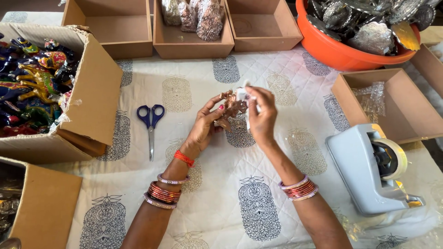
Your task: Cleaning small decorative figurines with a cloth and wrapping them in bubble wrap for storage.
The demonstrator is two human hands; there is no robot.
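Bangled forearms rise from the near edge of the quilted tablecloth (277, 69). At mid-table, a small coppery figurine (229, 107) is pinched by the left hand (205, 127), while clear wrap (243, 96) is gripped by the right hand (262, 117). Wrap is best drawn snug before taping.

A small brown-copper figurine (229, 107) sits raised above the printed cloth, between the two hands near the middle of the view; it is ornate and knobbly, its exact shape hard to make out; its lower end points down and slightly left; a piece of clear, whitish plastic wrap (244, 97) lies against its right side and top, crumpled and partly bunched; the left hand (205, 127) pinches the figurine from the left; the right hand (262, 115) grips the wrap and covers part of it.
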